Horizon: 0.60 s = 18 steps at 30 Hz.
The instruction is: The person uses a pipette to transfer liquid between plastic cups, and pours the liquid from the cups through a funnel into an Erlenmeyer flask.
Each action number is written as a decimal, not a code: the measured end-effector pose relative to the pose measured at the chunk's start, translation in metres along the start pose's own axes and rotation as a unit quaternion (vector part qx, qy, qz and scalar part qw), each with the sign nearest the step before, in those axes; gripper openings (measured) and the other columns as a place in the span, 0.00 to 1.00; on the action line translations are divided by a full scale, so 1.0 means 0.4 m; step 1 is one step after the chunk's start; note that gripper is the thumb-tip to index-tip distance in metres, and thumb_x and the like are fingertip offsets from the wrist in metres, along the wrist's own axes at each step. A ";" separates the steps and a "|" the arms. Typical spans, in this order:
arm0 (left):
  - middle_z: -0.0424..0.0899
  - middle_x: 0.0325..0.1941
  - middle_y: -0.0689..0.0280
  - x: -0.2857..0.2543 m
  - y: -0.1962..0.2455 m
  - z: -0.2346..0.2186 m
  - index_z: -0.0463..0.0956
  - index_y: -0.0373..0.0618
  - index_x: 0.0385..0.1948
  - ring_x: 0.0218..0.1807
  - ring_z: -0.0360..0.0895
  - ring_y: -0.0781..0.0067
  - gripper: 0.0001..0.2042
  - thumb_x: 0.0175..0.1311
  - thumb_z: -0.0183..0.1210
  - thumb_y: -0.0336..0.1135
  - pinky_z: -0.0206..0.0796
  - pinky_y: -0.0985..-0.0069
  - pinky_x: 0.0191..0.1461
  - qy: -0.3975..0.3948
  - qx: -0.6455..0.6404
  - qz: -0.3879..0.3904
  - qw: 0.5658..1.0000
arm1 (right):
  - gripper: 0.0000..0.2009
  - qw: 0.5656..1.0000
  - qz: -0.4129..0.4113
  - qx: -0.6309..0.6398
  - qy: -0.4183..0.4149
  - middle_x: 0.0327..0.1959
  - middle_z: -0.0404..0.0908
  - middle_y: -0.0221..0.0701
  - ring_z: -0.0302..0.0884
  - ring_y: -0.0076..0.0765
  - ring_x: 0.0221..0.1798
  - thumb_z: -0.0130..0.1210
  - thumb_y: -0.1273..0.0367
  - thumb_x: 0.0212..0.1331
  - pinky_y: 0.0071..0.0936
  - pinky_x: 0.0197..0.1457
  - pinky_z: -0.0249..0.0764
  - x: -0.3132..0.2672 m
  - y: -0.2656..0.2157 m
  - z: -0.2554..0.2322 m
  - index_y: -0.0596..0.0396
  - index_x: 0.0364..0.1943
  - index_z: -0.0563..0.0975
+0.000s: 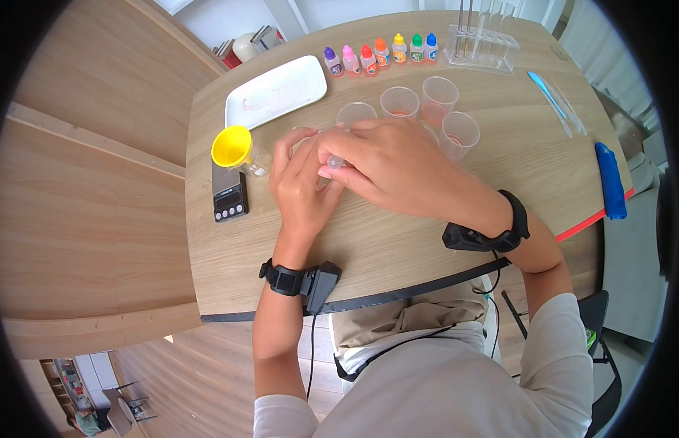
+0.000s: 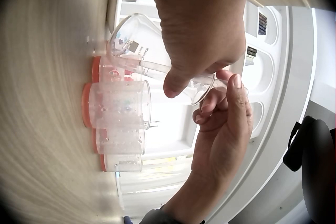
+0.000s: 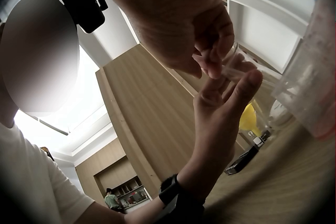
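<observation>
In the left wrist view a clear glass flask (image 2: 137, 34) lies tilted on its side in my left hand (image 2: 202, 27), whose fingers are round its neck. A clear plastic dropper (image 2: 155, 66) runs through the neck into the flask. My right hand (image 2: 223, 134) pinches the dropper's top end at the mouth. From the head view, my left hand (image 1: 303, 186) and right hand (image 1: 401, 164) meet over the table, with the dropper's bulb (image 1: 335, 161) between the right fingertips; the flask is hidden there. The right wrist view has my right hand (image 3: 178, 29) above my left hand (image 3: 218, 116).
Several plastic cups (image 1: 458, 136) with reddish liquid stand just beyond my hands. Behind are a white tray (image 1: 277, 91), colored dropper bottles (image 1: 399, 50) and a test tube rack (image 1: 482, 55). At left are a yellow funnel (image 1: 231, 147) and black scale (image 1: 231, 204); at right, a blue roll (image 1: 610, 180).
</observation>
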<state>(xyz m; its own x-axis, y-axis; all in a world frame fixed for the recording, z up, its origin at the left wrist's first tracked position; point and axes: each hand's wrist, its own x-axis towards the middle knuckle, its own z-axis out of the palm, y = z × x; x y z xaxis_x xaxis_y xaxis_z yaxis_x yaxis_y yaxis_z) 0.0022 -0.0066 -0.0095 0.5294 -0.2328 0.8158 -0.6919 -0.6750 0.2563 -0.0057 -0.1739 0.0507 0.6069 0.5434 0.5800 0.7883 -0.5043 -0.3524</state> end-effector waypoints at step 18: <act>0.85 0.40 0.67 0.002 -0.001 0.003 0.83 0.46 0.44 0.48 0.77 0.59 0.23 0.37 0.67 0.25 0.71 0.68 0.46 0.002 -0.004 0.000 1.000 | 0.07 0.999 -0.004 -0.026 0.021 0.21 0.77 0.31 0.74 0.41 0.23 0.58 0.63 0.60 0.38 0.26 0.60 -0.009 0.009 0.022 0.48 0.31 0.75</act>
<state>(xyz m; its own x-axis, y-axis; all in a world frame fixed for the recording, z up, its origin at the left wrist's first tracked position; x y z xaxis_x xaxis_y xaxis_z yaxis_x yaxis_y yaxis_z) 0.0033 -0.0075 -0.0097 0.5275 -0.2291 0.8181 -0.6953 -0.6697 0.2607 -0.0041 -0.1719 0.0410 0.5945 0.5200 0.6133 0.7865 -0.5348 -0.3090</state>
